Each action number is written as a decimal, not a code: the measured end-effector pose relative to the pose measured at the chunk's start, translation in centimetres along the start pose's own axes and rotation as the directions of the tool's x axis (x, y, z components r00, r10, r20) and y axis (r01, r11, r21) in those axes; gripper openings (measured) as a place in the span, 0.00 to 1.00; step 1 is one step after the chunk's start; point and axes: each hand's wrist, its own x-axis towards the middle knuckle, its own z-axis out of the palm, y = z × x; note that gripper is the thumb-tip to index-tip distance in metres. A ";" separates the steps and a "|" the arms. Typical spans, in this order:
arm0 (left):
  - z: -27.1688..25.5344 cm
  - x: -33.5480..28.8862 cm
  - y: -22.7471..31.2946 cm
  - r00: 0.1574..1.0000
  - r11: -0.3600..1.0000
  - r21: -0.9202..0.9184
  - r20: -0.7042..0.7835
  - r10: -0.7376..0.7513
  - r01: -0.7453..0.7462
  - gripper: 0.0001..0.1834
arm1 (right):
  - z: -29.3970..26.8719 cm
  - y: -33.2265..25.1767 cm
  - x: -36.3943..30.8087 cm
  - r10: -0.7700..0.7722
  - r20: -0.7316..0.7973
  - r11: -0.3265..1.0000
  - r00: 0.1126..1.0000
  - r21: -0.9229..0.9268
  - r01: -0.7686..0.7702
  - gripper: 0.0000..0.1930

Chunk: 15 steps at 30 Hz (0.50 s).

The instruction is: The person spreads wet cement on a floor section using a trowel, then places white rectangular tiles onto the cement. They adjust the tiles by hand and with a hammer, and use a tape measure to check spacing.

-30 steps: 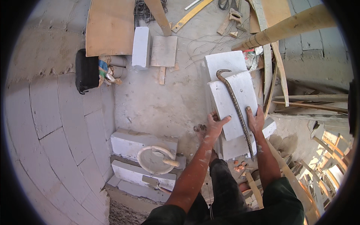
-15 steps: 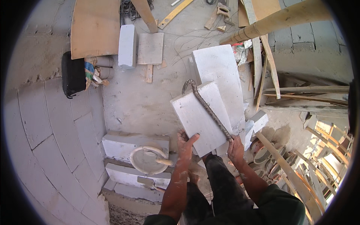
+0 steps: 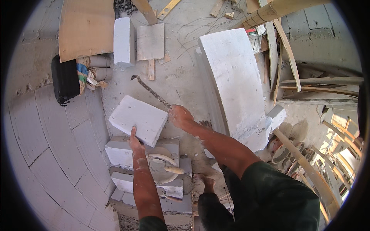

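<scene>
A white lightweight concrete block (image 3: 138, 120) is held tilted over the left side, above a row of similar blocks. My left hand (image 3: 135, 141) grips its near edge, thumb on the top face and fingers mostly hidden beneath. My right hand (image 3: 179, 115) is closed round the near end of a ribbed steel bar (image 3: 152, 92), right beside the block's right corner. I cannot tell whether that hand touches the block. The bar's bent hook end points away to the far left. Just under the block sits a round pan (image 3: 160, 169) with a curved handle, on the block row.
A large white block stack (image 3: 235, 81) stands to the right of my arms. Block walling (image 3: 61, 150) runs along the left. A black bag (image 3: 64, 80), a brown board (image 3: 86, 30) and an upright block (image 3: 122, 41) lie farther off. Bamboo poles (image 3: 285, 11) and planks crowd the right.
The smaller block has left the large stack and moved left with my left hand. The bar, formerly lying across it, is now off the block in my right hand, which also moved left.
</scene>
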 end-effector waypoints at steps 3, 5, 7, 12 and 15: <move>-3.4 6.1 -2.5 0.995 0.995 0.014 -0.031 -0.096 0.097 0.35 | 2.6 -1.2 3.2 -0.149 -0.017 0.988 0.989 -0.048 0.149 0.21; -5.4 8.4 -3.7 0.934 0.910 0.327 -0.328 -0.144 0.255 0.36 | 3.3 -1.7 3.0 -0.296 -0.106 0.926 0.949 -0.278 0.257 0.24; -6.0 8.4 -4.9 0.929 0.864 0.400 -0.325 -0.177 0.305 0.37 | 1.9 -1.6 0.9 -0.209 -0.088 0.975 0.974 -0.093 0.201 0.25; 0.6 -0.7 -9.8 0.978 0.842 0.498 0.079 0.195 -0.208 0.41 | -10.8 2.3 -10.2 -0.377 -0.362 0.926 0.853 -0.175 0.335 0.19; 7.6 -11.0 -13.2 0.895 0.944 0.292 0.447 0.005 -0.152 0.40 | -20.4 7.6 -14.1 -0.319 -0.686 0.939 0.654 -0.321 0.121 0.21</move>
